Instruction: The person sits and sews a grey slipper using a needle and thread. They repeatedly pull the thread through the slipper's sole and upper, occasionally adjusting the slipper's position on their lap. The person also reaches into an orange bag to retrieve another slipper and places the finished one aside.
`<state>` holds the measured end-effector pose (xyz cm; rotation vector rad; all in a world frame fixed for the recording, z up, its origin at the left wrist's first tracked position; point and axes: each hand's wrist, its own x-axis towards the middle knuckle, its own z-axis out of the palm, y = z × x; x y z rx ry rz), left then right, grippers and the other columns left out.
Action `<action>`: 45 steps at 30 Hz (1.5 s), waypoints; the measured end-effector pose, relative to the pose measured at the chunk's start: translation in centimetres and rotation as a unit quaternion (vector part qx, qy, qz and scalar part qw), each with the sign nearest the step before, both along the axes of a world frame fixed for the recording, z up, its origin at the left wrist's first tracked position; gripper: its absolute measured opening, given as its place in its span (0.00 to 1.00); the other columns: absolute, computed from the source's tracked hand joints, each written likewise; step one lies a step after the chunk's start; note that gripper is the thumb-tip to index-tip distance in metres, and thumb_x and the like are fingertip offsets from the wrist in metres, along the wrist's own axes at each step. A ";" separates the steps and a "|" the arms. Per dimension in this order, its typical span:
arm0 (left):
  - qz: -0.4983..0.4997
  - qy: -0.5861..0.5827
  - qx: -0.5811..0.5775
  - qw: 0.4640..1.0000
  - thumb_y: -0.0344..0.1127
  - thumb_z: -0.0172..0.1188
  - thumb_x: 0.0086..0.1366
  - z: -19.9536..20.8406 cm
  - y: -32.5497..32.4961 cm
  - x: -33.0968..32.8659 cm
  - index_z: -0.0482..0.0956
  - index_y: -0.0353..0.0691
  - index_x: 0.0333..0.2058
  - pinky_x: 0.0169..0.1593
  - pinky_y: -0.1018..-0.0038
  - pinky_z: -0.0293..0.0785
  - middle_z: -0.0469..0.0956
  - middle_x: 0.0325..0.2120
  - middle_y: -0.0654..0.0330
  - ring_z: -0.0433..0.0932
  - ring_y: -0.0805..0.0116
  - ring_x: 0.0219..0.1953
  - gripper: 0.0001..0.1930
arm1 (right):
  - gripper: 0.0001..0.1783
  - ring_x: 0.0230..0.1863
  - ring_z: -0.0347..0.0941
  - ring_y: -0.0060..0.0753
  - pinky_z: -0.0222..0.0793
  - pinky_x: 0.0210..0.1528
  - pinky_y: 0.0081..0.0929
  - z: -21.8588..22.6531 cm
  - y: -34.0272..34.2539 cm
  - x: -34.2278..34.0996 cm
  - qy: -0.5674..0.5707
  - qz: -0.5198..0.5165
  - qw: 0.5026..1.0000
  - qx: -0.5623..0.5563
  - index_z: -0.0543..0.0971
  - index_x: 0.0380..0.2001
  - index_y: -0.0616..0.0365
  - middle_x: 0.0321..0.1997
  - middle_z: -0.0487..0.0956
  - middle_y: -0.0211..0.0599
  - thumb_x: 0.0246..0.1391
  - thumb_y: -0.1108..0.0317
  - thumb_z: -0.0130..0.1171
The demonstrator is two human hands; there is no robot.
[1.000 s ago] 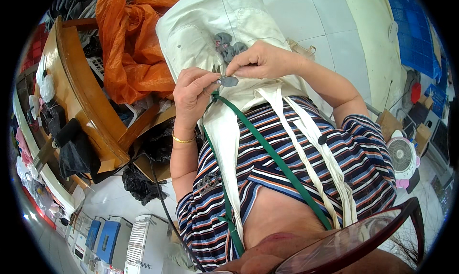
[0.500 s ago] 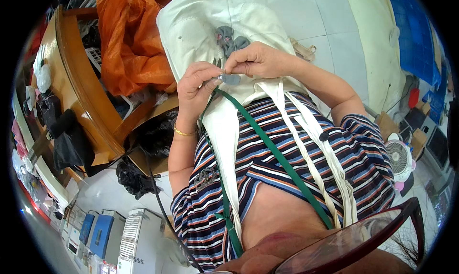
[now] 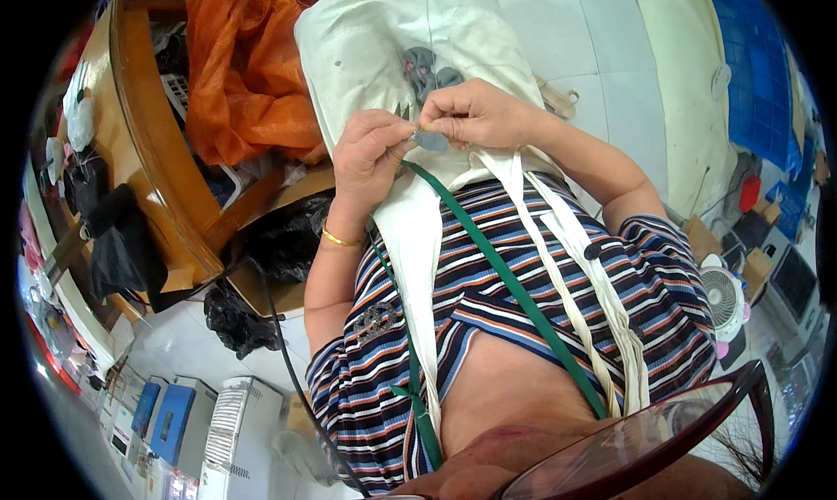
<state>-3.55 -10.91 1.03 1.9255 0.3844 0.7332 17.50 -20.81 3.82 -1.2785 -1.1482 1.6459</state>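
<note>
A small grey piece [image 3: 432,142], perhaps cloth, is pinched between my hands above the lap. My left hand [image 3: 370,153], with a gold bangle at the wrist, has thumb and forefinger closed on its left edge. My right hand [image 3: 478,113] pinches at its upper edge, fingertips close to the left ones. Just beyond the fingers lie grey bundles [image 3: 422,68] with pinkish spots on the white apron [image 3: 349,42]. A dark pointed tip shows by the left fingers; the rest is hidden. A green ribbon [image 3: 488,243] runs from my neck down to the left hand.
On the left, an orange sack [image 3: 253,73] lies beside a curved wooden furniture piece [image 3: 153,142] and black plastic bags [image 3: 240,317]. A white fan [image 3: 722,298] stands at the right. Pale cloth [image 3: 689,90] and a blue sheet [image 3: 754,73] lie far right.
The view has shifted slightly, moving the scene a little. Both hands keep their pinch on the grey piece, with only small finger movement.
</note>
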 end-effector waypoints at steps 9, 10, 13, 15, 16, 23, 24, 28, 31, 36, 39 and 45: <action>-0.023 0.028 -0.002 0.999 0.20 0.68 0.51 0.9 -1.4 0.4 0.81 0.35 0.34 0.34 0.76 0.71 0.76 0.31 0.59 0.75 0.67 0.30 0.11 | 0.23 0.24 0.67 0.28 0.63 0.30 0.29 1.3 -0.5 0.2 -0.103 0.014 0.993 0.055 0.69 0.52 0.59 0.19 0.72 0.35 0.60 0.55 0.59; -0.029 0.023 -0.017 0.999 0.20 0.68 0.52 1.0 -1.5 0.5 0.81 0.35 0.34 0.34 0.76 0.71 0.76 0.31 0.59 0.74 0.68 0.30 0.11 | 0.23 0.23 0.67 0.28 0.63 0.30 0.29 1.3 -0.6 0.3 -0.097 0.013 0.993 0.063 0.68 0.52 0.59 0.18 0.72 0.35 0.61 0.56 0.58; -0.037 0.031 -0.025 0.999 0.21 0.68 0.54 0.5 -1.6 0.5 0.81 0.35 0.35 0.37 0.75 0.71 0.77 0.31 0.59 0.75 0.67 0.32 0.10 | 0.21 0.23 0.66 0.29 0.61 0.29 0.30 0.7 -0.7 0.0 -0.077 0.016 0.992 0.098 0.66 0.55 0.58 0.18 0.69 0.35 0.63 0.60 0.54; -0.034 0.039 -0.032 0.998 0.20 0.68 0.54 0.1 -1.9 0.4 0.82 0.36 0.36 0.39 0.73 0.72 0.78 0.31 0.59 0.76 0.65 0.34 0.10 | 0.20 0.22 0.65 0.30 0.61 0.30 0.30 0.7 -0.8 -0.5 -0.071 0.019 0.992 0.102 0.66 0.55 0.58 0.18 0.69 0.35 0.63 0.62 0.53; -0.030 0.050 -0.037 0.998 0.21 0.68 0.55 0.1 -2.0 0.4 0.82 0.36 0.36 0.39 0.73 0.72 0.78 0.31 0.59 0.76 0.65 0.34 0.10 | 0.20 0.22 0.65 0.30 0.61 0.30 0.30 0.8 -0.8 -0.7 -0.069 0.022 0.992 0.105 0.66 0.55 0.58 0.18 0.69 0.34 0.63 0.63 0.52; 0.009 0.138 -0.080 0.987 0.29 0.67 0.58 0.3 -1.5 1.2 0.82 0.35 0.34 0.34 0.69 0.71 0.77 0.25 0.55 0.75 0.59 0.28 0.07 | 0.10 0.31 0.75 0.42 0.73 0.29 0.38 1.3 -0.4 -0.6 -0.404 -0.025 0.873 0.271 0.76 0.37 0.51 0.25 0.75 0.36 0.55 0.60 0.60; 0.008 0.130 -0.073 0.989 0.29 0.67 0.61 0.2 -1.4 1.1 0.82 0.34 0.37 0.35 0.75 0.70 0.75 0.24 0.58 0.74 0.68 0.28 0.07 | 0.08 0.31 0.76 0.39 0.73 0.29 0.36 1.6 -0.5 -0.5 -0.420 -0.053 0.844 0.329 0.77 0.33 0.50 0.25 0.75 0.34 0.54 0.60 0.61; 0.015 0.118 -0.036 0.992 0.28 0.67 0.58 0.4 -1.1 1.6 0.81 0.35 0.33 0.33 0.73 0.69 0.74 0.23 0.58 0.72 0.66 0.26 0.06 | 0.05 0.29 0.74 0.34 0.72 0.25 0.30 1.1 0.1 -0.6 -0.480 -0.037 0.755 0.445 0.76 0.25 0.51 0.25 0.73 0.30 0.45 0.65 0.61; 0.018 0.147 0.005 0.989 0.28 0.65 0.55 0.6 -1.0 1.6 0.80 0.35 0.32 0.35 0.68 0.70 0.75 0.24 0.54 0.74 0.59 0.29 0.06 | 0.05 0.28 0.74 0.35 0.72 0.26 0.29 2.2 0.4 -1.1 -0.412 -0.023 0.757 0.507 0.76 0.25 0.54 0.26 0.74 0.31 0.41 0.68 0.60; 0.044 0.129 0.054 0.989 0.28 0.63 0.55 -0.7 -0.8 1.5 0.81 0.36 0.37 0.36 0.64 0.71 0.76 0.27 0.53 0.75 0.54 0.31 0.09 | 0.03 0.31 0.78 0.40 0.74 0.28 0.29 3.6 0.8 -2.7 -0.285 -0.025 0.833 0.474 0.75 0.27 0.55 0.28 0.78 0.41 0.51 0.70 0.59; 0.043 0.084 0.036 0.995 0.27 0.64 0.59 -0.3 -0.3 1.7 0.81 0.37 0.38 0.37 0.68 0.72 0.78 0.28 0.55 0.76 0.58 0.31 0.08 | 0.10 0.28 0.78 0.27 0.70 0.27 0.20 3.9 0.5 -0.7 0.052 -0.100 0.985 0.129 0.72 0.34 0.54 0.26 0.78 0.33 0.68 0.62 0.50; 0.046 0.111 0.170 0.978 0.23 0.63 0.58 -0.4 0.0 2.2 0.82 0.36 0.38 0.35 0.66 0.72 0.77 0.26 0.51 0.76 0.55 0.30 0.09 | 0.10 0.17 0.60 0.16 0.57 0.20 0.17 5.3 -0.9 7.1 0.279 -0.311 0.899 0.132 0.70 0.32 0.53 0.16 0.65 0.20 0.68 0.63 0.51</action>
